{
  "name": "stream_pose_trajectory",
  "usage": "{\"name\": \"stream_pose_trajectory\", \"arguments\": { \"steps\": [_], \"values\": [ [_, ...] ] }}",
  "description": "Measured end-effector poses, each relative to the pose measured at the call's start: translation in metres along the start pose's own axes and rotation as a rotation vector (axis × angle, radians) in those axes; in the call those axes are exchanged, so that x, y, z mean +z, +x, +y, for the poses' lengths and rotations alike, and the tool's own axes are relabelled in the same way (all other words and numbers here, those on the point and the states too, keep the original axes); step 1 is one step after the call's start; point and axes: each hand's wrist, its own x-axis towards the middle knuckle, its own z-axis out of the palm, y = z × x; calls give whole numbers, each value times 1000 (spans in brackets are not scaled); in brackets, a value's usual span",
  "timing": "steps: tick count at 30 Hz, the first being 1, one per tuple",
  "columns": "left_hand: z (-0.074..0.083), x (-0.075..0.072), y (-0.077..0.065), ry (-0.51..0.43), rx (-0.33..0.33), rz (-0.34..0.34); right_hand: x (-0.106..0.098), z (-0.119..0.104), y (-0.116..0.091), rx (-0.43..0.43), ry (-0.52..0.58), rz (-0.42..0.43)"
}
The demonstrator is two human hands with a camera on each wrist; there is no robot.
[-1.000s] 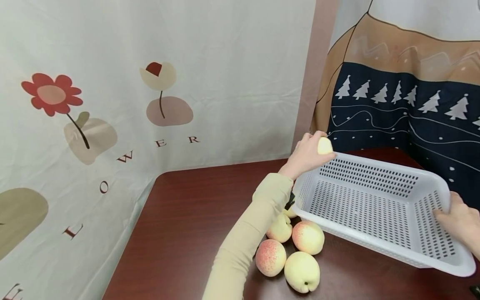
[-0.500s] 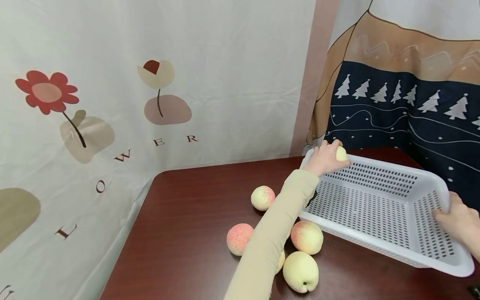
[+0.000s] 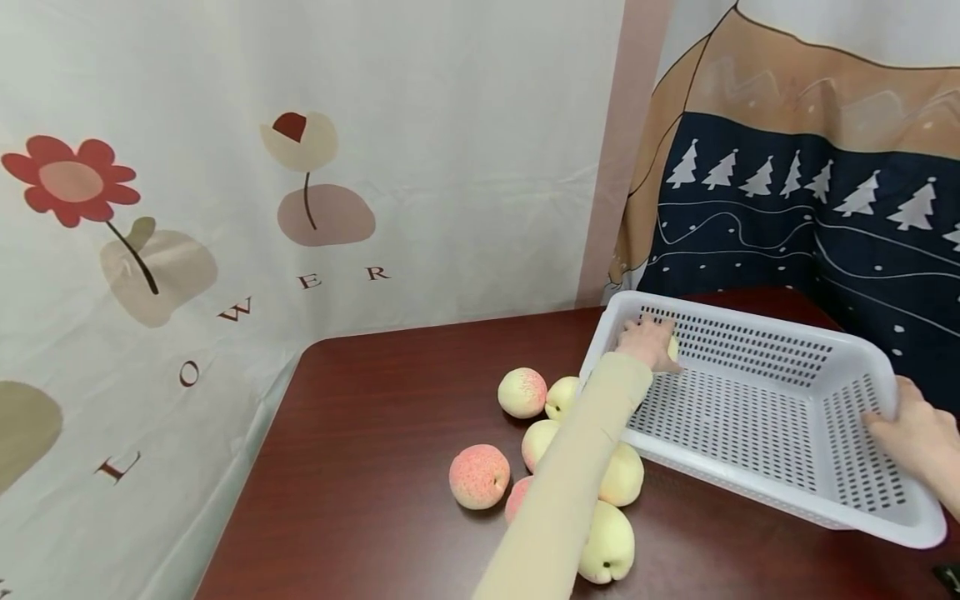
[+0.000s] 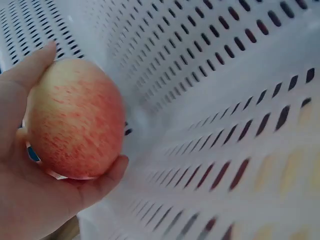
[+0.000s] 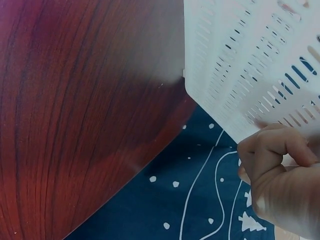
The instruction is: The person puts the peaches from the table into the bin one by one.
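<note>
My left hand (image 3: pixel 649 343) reaches down inside the far left corner of a white slotted plastic basket (image 3: pixel 750 492). In the left wrist view its thumb and fingers curl round a yellow and red peach (image 4: pixel 77 120), close to the basket's perforated walls. At the basket's right end, my right hand (image 3: pixel 917 437) grips the rim, thumb on the inner side. The right wrist view shows that hand (image 5: pixel 280 170) with its fingers bent over the basket edge (image 5: pixel 220 100). The basket floor that shows holds no other fruit.
Several peaches lie on the dark red table (image 3: pixel 360 467) left of the basket, among them a pink peach (image 3: pixel 480 477), a pale peach (image 3: pixel 522 392) and a yellow peach (image 3: pixel 607 543). My left sleeve (image 3: pixel 570 492) partly covers some. Patterned cloths (image 3: pixel 465 167) hang behind.
My left hand has carried the peach from above the basket's far left rim rightward, then down into the corner. More table peaches show beside the sleeve. The right hand keeps its hold.
</note>
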Motion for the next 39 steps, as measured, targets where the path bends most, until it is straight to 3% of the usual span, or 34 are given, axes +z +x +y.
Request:
{"name": "stream_pose_trajectory", "arguments": {
  "steps": [5,10,19,23,34,39],
  "values": [
    [3,12,2,73,-21,-23,0,-1,-1,-8,-6,6],
    [3,13,2,101,-11,-24,-2,-2,-1,-24,-1,6],
    [10,0,1,148,-20,-21,-4,-1,-2,-24,-2,0],
    [8,-11,-2,137,5,-16,-4,0,-1,-18,1,-2],
    [-22,-49,-14,56,205,13,-3,0,-1,-2,4,-2],
    [-46,-56,-27,-54,225,55,-2,-1,-1,-5,-5,4]
  ]
}}
